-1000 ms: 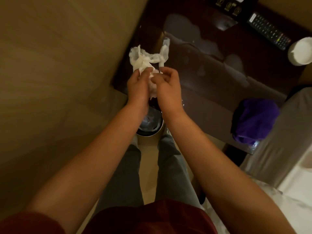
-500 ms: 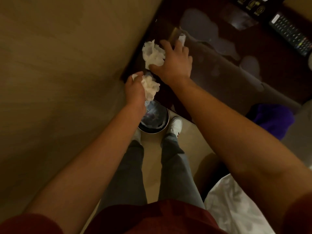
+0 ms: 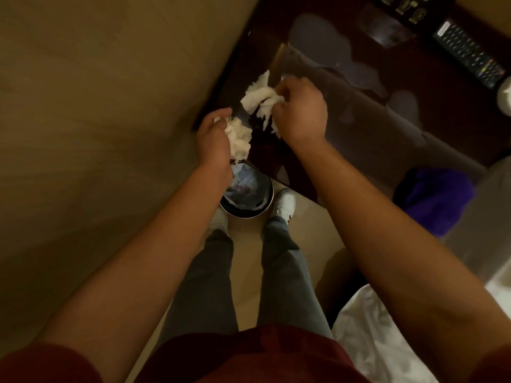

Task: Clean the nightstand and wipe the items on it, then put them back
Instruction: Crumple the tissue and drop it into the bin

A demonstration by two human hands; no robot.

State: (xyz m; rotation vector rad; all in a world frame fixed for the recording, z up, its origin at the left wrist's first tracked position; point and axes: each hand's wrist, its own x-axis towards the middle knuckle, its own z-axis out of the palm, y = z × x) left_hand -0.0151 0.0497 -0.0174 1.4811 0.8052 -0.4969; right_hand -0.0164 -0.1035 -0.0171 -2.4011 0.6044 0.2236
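My left hand [image 3: 213,139] grips a crumpled wad of white tissue [image 3: 239,139] just above a round waste bin [image 3: 249,199] on the floor. My right hand [image 3: 300,111] holds a second torn piece of white tissue [image 3: 258,98] over the near left corner of the dark glossy nightstand [image 3: 359,125]. Pale smears show on the nightstand's top. A black remote control [image 3: 467,55] lies at its far right, beside a white round object [image 3: 504,96] cut off by the frame edge.
A beige wall fills the left side. A purple cloth [image 3: 434,201] lies at the right, by a grey upholstered edge. White bedding [image 3: 367,335] is at the lower right. My legs and white shoes stand next to the bin. A black switch panel [image 3: 401,8] sits at the far edge.
The tissue has been torn in two; my hands have parted, the left going down toward the bin with one wad, the right staying over the nightstand corner with the other piece.
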